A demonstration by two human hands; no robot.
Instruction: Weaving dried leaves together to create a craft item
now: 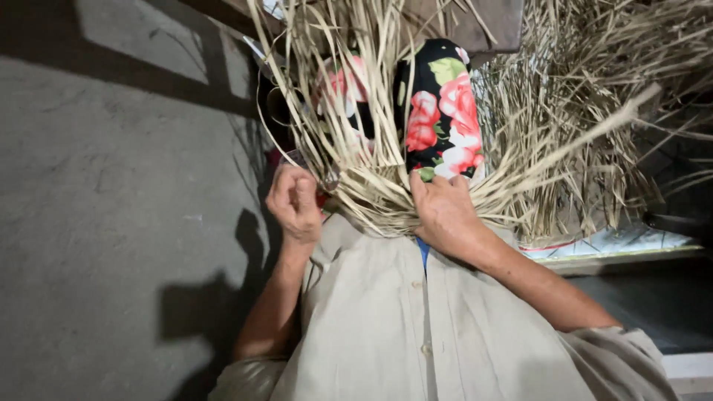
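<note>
Beige shirt (386, 319) is seen nearest. Left hand (295, 202) and right hand (444, 214) are clenched on pale straw strips (371, 186), spread over floral-trousered knees (442, 111); loose straw pile (587, 111) is heaped beyond.

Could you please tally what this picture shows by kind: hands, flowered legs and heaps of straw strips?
Hands: 2, the left hand and the right hand, both in the straw strips
Flowered legs: 2
Straw heaps: 1
Total: 5
</note>
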